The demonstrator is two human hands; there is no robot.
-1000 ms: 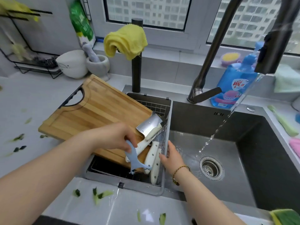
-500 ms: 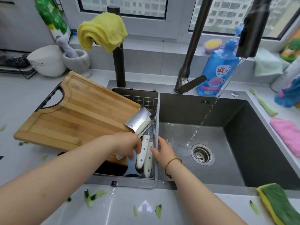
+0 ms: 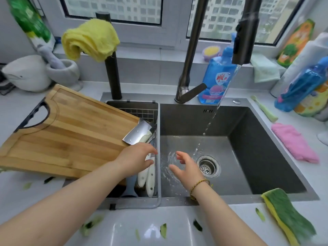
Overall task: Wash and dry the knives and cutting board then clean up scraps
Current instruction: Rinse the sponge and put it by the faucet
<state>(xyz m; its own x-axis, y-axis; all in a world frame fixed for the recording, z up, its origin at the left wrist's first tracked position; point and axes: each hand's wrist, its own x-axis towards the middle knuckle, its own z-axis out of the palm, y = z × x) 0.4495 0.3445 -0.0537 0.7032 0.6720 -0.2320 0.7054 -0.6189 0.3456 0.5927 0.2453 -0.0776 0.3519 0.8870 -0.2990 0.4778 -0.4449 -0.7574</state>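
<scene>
Since the earlier frame, the right hand [image 3: 188, 166] had left the basket's edge and moved out over the basin, while the left hand [image 3: 136, 160] had let go of the knife handle it gripped.

A dark grey stainless-steel sink [image 3: 248, 157] took up the middle of the counter, with a thin stream of water [image 3: 213, 118] falling from the tall black pull-down faucet [image 3: 191, 50] towards the drain. The large bamboo cutting board with a black handle cut-out [image 3: 67, 135] lay tilted, its left part on the counter and its right corner over the grey wire drain basket [image 3: 158, 201] set in the sink's left side.

The left hand hovered over the basket with fingers loosely extended, gripping nothing; whether it touched the handles could not be told. The right hand was spread and relaxed, holding nothing, just left of the stream.

In the basket lay the white-handled knives [image 3: 150, 176], a broad steel cleaver blade [image 3: 137, 133] resting against the board's corner, and a pale blue peeler [image 3: 130, 185] beside them. Small green vegetable scraps [image 3: 163, 230] were scattered on the front counter.
</scene>
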